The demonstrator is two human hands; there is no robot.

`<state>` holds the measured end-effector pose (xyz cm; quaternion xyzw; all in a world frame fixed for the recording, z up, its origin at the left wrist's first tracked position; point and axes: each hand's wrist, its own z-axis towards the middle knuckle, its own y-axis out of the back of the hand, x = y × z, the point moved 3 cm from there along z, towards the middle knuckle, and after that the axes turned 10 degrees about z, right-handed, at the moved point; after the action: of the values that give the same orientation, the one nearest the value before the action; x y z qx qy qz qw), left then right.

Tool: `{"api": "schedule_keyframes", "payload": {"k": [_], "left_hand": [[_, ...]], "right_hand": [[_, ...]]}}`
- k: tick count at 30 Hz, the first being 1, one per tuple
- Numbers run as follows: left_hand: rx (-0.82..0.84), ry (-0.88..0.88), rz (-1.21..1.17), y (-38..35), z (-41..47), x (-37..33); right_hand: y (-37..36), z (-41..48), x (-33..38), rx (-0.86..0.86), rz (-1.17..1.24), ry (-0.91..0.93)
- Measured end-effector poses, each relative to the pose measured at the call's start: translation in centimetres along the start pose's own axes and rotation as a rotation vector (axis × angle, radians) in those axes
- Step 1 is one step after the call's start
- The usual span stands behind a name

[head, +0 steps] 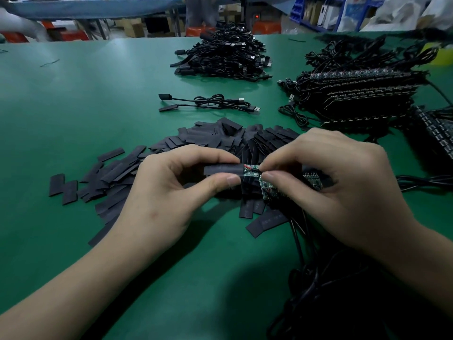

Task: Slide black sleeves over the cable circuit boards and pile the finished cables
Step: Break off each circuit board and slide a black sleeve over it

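a: so, where's the sleeve (221, 170)?
b: pinched between thumb and forefinger of the left hand (171, 192), its mouth over one end of the board (251, 171).
a: and the right hand (331, 182)?
b: pinching the board's bare green end, just beside the sleeve's mouth.
a: around the grip?
b: loose sleeves (208, 141) under and just beyond it, two cables (208, 103) farther out, the pile (220, 55) well past those.

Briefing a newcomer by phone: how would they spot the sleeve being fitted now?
On the green table, find the heap of loose black sleeves nearest the person. Over it, the left hand pinches one sleeve. Unlike the rest, it is held up, with a circuit board showing at its right end.
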<state>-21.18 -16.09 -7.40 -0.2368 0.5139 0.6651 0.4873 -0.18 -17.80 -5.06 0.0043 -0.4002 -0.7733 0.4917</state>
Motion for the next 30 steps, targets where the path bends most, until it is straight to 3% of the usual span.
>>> {"api": "schedule_keyframes", "payload": {"k": [20,30], "left_hand": [[0.018,0.006,-0.208,-0.7,-0.5,-1.1],[0.024,-0.002,-0.179,-0.8,-0.5,-1.1]], "right_hand": [[-0.4,-0.1,0.2,-0.013,-0.017,0.052],[-0.5,0.0,0.6,-0.030,-0.005,0.046]]}}
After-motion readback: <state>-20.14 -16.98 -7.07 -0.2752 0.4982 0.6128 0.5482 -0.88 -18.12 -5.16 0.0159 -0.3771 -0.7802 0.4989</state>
